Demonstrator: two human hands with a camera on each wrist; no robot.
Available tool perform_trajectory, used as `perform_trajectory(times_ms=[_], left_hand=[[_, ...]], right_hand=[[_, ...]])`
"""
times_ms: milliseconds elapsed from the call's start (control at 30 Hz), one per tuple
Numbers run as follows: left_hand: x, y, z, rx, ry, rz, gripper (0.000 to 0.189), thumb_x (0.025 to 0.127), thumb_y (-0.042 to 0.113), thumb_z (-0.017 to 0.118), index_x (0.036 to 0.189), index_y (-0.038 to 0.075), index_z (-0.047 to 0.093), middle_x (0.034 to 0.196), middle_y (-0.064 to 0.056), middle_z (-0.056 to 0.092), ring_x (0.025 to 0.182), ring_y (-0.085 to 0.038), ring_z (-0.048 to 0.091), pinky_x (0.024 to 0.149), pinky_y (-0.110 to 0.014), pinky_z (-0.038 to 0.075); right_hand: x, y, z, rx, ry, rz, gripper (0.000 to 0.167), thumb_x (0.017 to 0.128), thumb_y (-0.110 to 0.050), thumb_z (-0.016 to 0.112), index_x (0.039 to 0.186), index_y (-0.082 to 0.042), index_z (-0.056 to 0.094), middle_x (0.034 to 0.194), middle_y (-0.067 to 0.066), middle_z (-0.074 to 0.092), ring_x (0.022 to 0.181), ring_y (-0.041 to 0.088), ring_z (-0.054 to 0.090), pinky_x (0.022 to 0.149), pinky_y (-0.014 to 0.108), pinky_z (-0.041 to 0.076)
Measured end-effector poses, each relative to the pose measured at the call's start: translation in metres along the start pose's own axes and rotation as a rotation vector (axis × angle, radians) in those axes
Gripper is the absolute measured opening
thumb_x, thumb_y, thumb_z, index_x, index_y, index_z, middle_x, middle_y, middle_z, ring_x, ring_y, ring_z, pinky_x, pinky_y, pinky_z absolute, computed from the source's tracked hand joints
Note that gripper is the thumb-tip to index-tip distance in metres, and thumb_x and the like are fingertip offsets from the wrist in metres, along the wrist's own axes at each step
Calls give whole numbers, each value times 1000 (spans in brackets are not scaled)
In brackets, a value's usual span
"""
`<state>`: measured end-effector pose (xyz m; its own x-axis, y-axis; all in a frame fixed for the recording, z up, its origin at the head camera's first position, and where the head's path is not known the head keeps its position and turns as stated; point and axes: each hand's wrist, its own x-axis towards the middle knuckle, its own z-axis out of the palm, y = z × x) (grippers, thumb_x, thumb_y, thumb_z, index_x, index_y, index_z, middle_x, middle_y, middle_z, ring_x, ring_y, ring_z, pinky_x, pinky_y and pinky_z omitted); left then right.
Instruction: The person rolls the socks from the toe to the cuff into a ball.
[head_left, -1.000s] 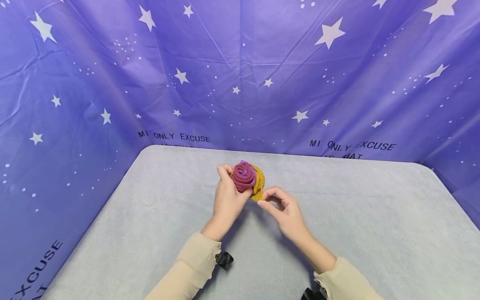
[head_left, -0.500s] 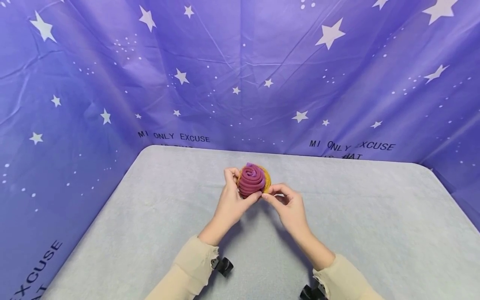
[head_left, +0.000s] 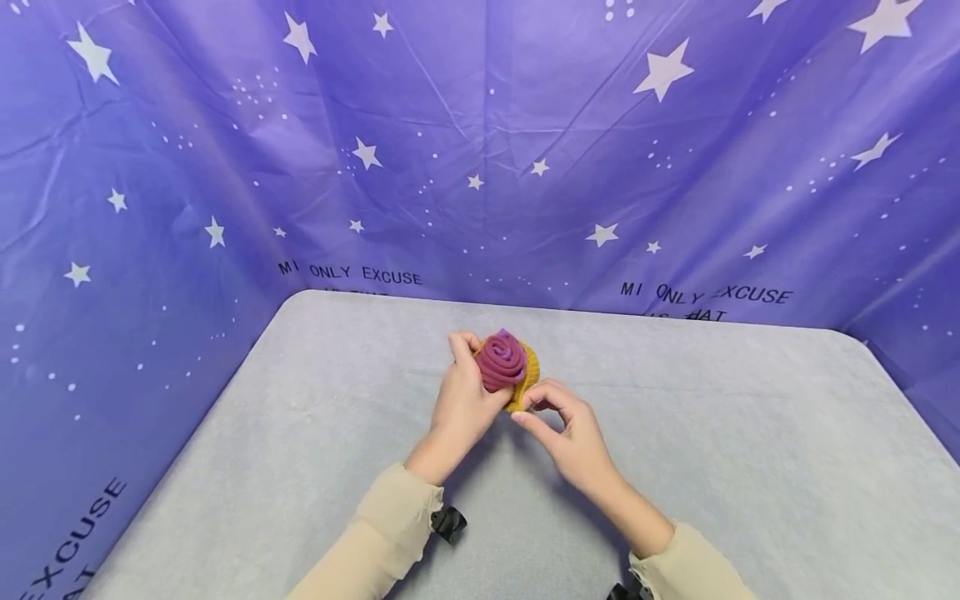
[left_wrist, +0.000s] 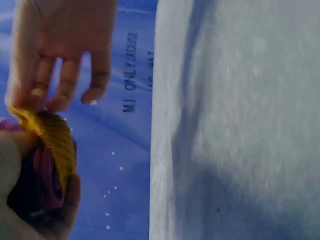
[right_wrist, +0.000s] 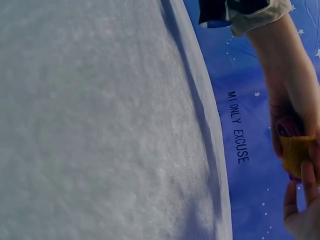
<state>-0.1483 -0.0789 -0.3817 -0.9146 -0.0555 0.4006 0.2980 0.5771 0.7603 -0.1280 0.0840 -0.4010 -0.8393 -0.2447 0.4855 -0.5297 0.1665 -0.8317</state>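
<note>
My left hand (head_left: 461, 404) grips a rolled-up sock (head_left: 500, 358), a maroon and purple coil whose spiral end faces up in the head view. A mustard ribbed cuff (head_left: 532, 367) curves round the coil's right side and reaches down toward the right hand. Thumb and index finger of my right hand (head_left: 573, 437) pinch the cuff's lower edge. In the left wrist view, the ribbed cuff (left_wrist: 56, 142) stretches between both hands, and the right hand's other fingers hang apart from it. The right wrist view shows the cuff (right_wrist: 296, 150) wrapped against the coil; the left palm partly hides the roll.
Both hands are above a table (head_left: 300, 417) covered in pale grey cloth. Behind its far edge hangs a purple curtain (head_left: 480, 208) with white stars and black lettering. A black wrist camera (head_left: 450, 525) sits at the left sleeve.
Over the second, the roll has shifted slightly right. The right hand moved up beside the roll, then back down, drawing the mustard cuff out below it again. The left hand keeps its grip.
</note>
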Motion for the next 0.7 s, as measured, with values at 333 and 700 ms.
perform_trajectory(times_ms=[333,700], left_hand=[[-7,-10,-8,-478,-289,-8,55,84,4,74,113,6,27,117,-17,60,102,-20,64,88,-27,56],[-11,-11,-9,-513,-349,12,45,88,8,74,112,7,37,116,-11,62,107,-15,62,91,-26,55]], right_hand=[[13,7,-11,113,195,137,6,93,3,63,90,8,63,102,6,58,95,4,57,81,14,53],[32,1,-31,-71,105,186,13,90,-6,71,101,0,74,96,9,74,82,-1,65,74,16,57]])
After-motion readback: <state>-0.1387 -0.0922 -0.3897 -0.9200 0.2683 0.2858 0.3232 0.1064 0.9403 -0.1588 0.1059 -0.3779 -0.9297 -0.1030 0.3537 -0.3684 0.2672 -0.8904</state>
